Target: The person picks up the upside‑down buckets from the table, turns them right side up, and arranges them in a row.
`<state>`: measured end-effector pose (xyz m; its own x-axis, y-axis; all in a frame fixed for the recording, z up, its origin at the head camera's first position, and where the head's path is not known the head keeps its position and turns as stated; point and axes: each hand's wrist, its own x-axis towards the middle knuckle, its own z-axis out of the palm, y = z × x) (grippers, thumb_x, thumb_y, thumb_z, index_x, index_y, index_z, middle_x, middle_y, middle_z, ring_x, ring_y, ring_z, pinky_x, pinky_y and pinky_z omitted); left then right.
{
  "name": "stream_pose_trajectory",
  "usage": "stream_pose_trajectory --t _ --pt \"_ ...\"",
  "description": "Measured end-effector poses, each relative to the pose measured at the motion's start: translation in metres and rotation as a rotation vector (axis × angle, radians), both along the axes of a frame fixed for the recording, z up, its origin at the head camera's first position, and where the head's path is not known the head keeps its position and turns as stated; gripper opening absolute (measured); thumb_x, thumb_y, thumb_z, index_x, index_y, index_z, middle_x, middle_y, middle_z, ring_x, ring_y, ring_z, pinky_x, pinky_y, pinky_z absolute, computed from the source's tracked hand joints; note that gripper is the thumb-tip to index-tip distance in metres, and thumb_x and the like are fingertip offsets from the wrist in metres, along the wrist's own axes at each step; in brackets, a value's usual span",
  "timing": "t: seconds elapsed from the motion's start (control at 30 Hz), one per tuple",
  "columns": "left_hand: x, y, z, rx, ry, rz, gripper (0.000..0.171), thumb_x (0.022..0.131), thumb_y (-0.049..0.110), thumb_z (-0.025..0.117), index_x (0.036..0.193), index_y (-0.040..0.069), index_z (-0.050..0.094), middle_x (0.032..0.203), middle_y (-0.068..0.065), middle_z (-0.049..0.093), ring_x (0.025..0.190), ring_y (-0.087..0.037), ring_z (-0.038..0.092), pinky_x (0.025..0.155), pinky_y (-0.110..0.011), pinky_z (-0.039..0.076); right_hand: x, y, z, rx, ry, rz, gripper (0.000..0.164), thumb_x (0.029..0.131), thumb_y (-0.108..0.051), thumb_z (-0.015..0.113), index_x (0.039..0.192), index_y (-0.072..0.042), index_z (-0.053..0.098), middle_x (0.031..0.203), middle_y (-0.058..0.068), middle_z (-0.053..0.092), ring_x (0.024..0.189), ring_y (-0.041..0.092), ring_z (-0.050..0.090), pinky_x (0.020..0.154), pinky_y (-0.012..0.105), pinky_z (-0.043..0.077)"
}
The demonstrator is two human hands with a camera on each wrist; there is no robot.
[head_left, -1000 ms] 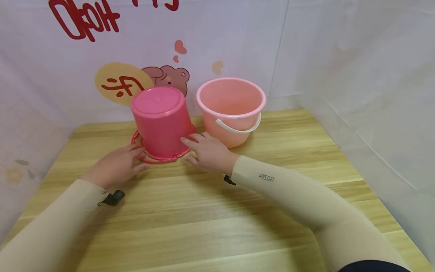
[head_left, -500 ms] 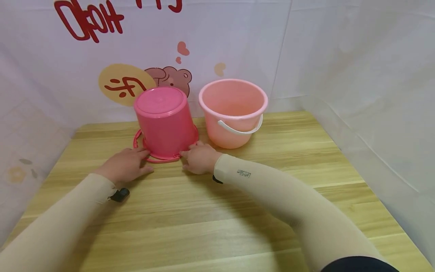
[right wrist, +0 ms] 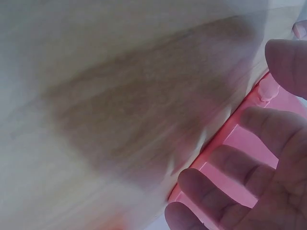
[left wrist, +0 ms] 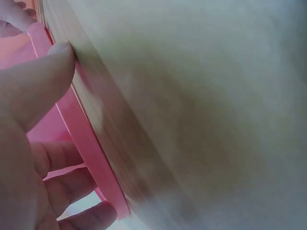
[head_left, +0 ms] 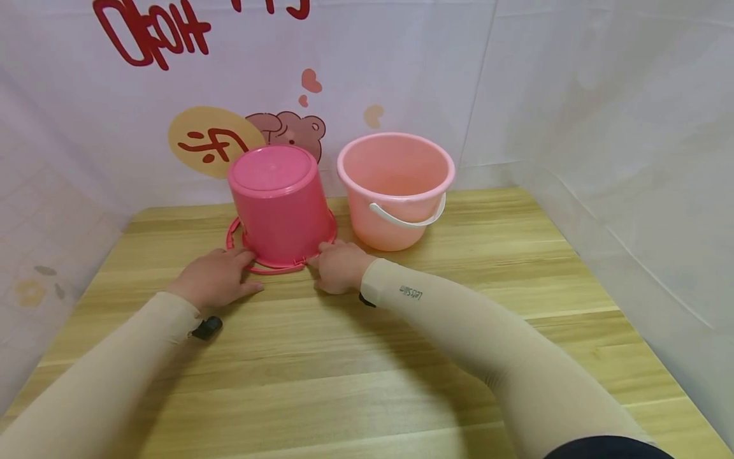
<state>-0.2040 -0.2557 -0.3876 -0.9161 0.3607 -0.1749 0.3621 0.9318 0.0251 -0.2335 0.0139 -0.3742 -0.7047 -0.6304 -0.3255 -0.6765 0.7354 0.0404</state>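
Hot-pink plastic forms the overturned bucket [head_left: 281,217], which stands base up on the wood-grain tabletop [head_left: 344,382], near its back edge. Its matching pink handle [head_left: 278,271] lies around the rim, low against the wood. The left hand [head_left: 215,277] rests at the bucket's lower left, thumb [left wrist: 43,81] spread away from loosely bent fingers that meet the pink edging. The right hand [head_left: 341,266] is at the lower right, its fingers [right wrist: 240,167] extended and spaced along the rim, touching rather than gripping. Just to the bucket's right, a peach-pink bucket [head_left: 384,223] stands upright, mouth up, its white handle [head_left: 404,224] hanging down in front. Beige sleeves [head_left: 97,376] cover both forearms (the right one bears small dark lettering [head_left: 410,292]). Behind, a white cloth [head_left: 401,70] shows a printed bear [head_left: 292,134], partly hidden, beside a yellow oval [head_left: 201,140] with red strokes.
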Motion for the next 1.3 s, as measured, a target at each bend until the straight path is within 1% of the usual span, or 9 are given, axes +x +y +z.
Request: stream_pose_trajectory --t 0.17,0.4,0.63,0.8,0.9,1.03,1.07,1.17,1.3 --pt "0.002 0.002 0.001 -0.014 0.012 0.003 0.080 0.096 0.061 0.068 0.148 0.002 0.054 0.151 -0.025 0.056 0.126 -0.053 0.060 0.105 -0.067 0.050 -0.001 0.001 0.000 0.010 0.004 0.006 0.062 0.104 -0.050 0.056 0.162 -0.031 0.044 0.144 0.004 0.055 0.129 0.030 0.052 0.104 0.043 0.053" --pt "0.002 0.001 0.001 -0.017 0.023 0.001 0.078 0.095 0.063 0.068 0.145 0.005 0.056 0.147 -0.023 0.059 0.121 -0.050 0.063 0.100 -0.066 0.053 -0.002 0.000 0.000 0.020 0.000 0.021 0.062 0.105 -0.049 0.056 0.162 -0.029 0.044 0.141 0.005 0.055 0.126 0.026 0.052 0.103 0.040 0.053" --pt "0.000 -0.001 0.001 0.002 -0.016 0.002 0.076 0.095 0.064 0.067 0.148 0.011 0.057 0.151 -0.019 0.057 0.123 -0.048 0.061 0.102 -0.067 0.051 -0.004 0.000 -0.001 0.013 -0.025 0.004 0.062 0.104 -0.049 0.057 0.162 -0.030 0.044 0.143 0.006 0.053 0.126 0.029 0.052 0.103 0.042 0.054" --pt "-0.004 -0.001 0.005 0.015 -0.033 -0.012 0.067 0.094 0.063 0.069 0.139 0.013 0.064 0.139 -0.016 0.064 0.112 -0.043 0.064 0.098 -0.065 0.053 -0.007 0.000 -0.001 0.003 -0.038 0.000 0.062 0.105 -0.048 0.057 0.162 -0.029 0.043 0.138 0.006 0.054 0.121 0.026 0.052 0.102 0.039 0.052" --pt "-0.008 0.001 0.007 0.015 -0.037 0.006 0.062 0.093 0.064 0.070 0.132 0.016 0.068 0.151 -0.023 0.054 0.113 -0.044 0.061 0.097 -0.066 0.053 -0.008 -0.001 0.000 -0.009 -0.047 0.002 0.060 0.105 -0.045 0.057 0.162 -0.027 0.045 0.135 0.006 0.055 0.120 0.025 0.051 0.103 0.038 0.050" --pt "-0.010 0.003 0.008 0.007 -0.029 0.024 0.058 0.092 0.067 0.069 0.124 0.018 0.071 0.167 -0.036 0.025 0.124 -0.053 0.055 0.103 -0.068 0.049 -0.011 -0.001 0.000 -0.024 -0.053 0.015 0.057 0.106 -0.041 0.056 0.160 -0.025 0.047 0.134 0.005 0.057 0.121 0.023 0.050 0.105 0.036 0.047" --pt "-0.010 0.003 0.008 0.006 -0.024 0.021 0.057 0.092 0.068 0.069 0.122 0.019 0.072 0.167 -0.037 0.024 0.124 -0.053 0.054 0.104 -0.068 0.048 -0.011 -0.001 -0.001 -0.027 -0.054 0.020 0.056 0.106 -0.039 0.056 0.160 -0.024 0.048 0.134 0.005 0.057 0.121 0.022 0.049 0.105 0.035 0.046" --pt "-0.010 0.003 0.007 0.006 -0.008 0.015 0.053 0.092 0.066 0.070 0.116 0.019 0.071 0.163 -0.034 0.033 0.121 -0.049 0.055 0.105 -0.067 0.047 -0.012 0.000 -0.001 -0.038 -0.066 0.014 0.054 0.106 -0.036 0.055 0.158 -0.023 0.050 0.135 0.006 0.054 0.118 0.024 0.049 0.103 0.035 0.046" --pt "-0.010 0.002 0.006 0.020 0.013 0.006 0.051 0.091 0.064 0.072 0.114 0.019 0.071 0.156 -0.029 0.044 0.121 -0.046 0.054 0.107 -0.067 0.046 -0.014 0.000 -0.001 -0.042 -0.048 0.022 0.049 0.105 -0.028 0.052 0.154 -0.023 0.055 0.132 0.004 0.058 0.120 0.022 0.048 0.104 0.033 0.044"
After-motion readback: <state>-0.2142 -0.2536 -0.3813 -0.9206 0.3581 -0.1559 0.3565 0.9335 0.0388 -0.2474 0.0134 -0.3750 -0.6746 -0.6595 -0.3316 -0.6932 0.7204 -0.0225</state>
